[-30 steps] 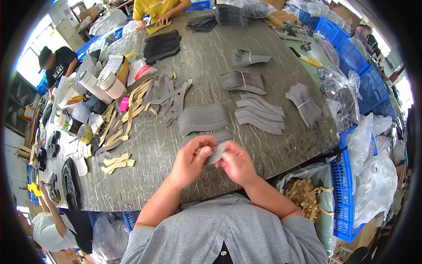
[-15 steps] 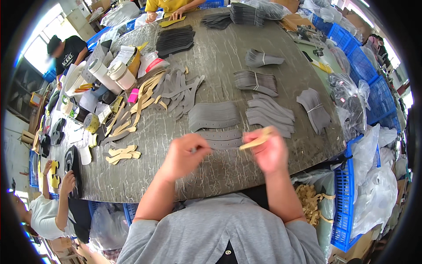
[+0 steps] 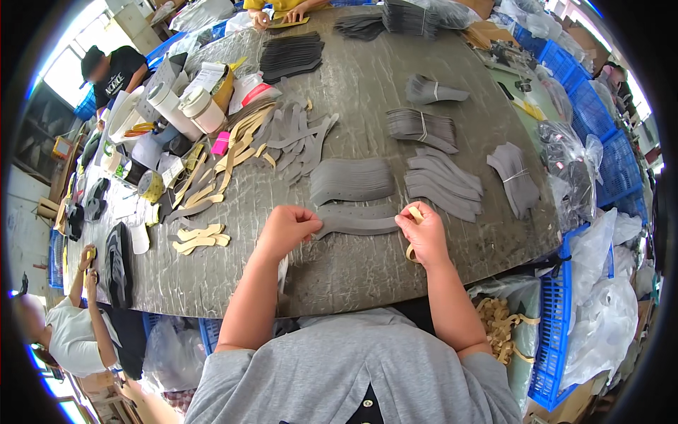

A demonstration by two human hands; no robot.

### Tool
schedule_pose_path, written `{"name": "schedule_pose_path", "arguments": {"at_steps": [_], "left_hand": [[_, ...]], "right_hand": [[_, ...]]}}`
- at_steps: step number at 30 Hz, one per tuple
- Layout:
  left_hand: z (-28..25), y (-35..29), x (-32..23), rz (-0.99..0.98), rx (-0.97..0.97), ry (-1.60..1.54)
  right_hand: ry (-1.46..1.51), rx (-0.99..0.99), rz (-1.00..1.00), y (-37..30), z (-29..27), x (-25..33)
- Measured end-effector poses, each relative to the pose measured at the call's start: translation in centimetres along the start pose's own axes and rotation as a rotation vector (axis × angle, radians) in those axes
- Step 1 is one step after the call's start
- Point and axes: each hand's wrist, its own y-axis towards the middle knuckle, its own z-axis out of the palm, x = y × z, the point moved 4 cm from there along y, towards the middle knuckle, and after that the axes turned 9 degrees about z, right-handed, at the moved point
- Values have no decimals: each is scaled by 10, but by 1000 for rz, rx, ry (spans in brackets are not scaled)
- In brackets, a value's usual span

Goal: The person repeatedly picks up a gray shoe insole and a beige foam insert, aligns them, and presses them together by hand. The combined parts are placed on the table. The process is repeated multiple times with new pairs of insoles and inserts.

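A curved grey strip (image 3: pixel 359 227) stretches between my two hands, low over the table. Its left end is pinched in the closed fingers of my left hand (image 3: pixel 288 232). The thumb and fingers of my right hand (image 3: pixel 425 237) close on its right end. A cream backing strip (image 3: pixel 417 214) is also in my right hand, showing above the thumb and curling out below the palm. Just beyond lies another grey strip with small holes (image 3: pixel 357 211), partly covered. Behind that, a row of overlapping grey strips (image 3: pixel 351 178) is laid out.
Grey strips fan out (image 3: pixel 445 187) to the right, near a tied bundle (image 3: pixel 513 179). Loose grey pieces (image 3: pixel 300 138) and cream strips (image 3: pixel 201 238) lie left, near a white jar (image 3: pixel 203 112). A blue crate (image 3: pixel 554 332) borders the table. Co-workers sit left and across.
Both hands now have the grey strip stretched between them. The cream strip, held out pointing left before, has folded into my right hand. The whole view has shifted slightly.
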Motion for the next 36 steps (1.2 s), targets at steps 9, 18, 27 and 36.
{"name": "schedule_pose_path", "arguments": {"at_steps": [9,18,27,36], "left_hand": [[10,16,33,-2,-15,264],[10,14,27,25,-9,321],[11,12,20,10,-5,364],[17,10,12,111,-12,530]], "right_hand": [[-422,-137,-64,0,12,1],[-407,-156,-83,4,11,-5],[-523,-160,-88,5,12,-5],[-1134,-358,-313,-8,23,9]]}}
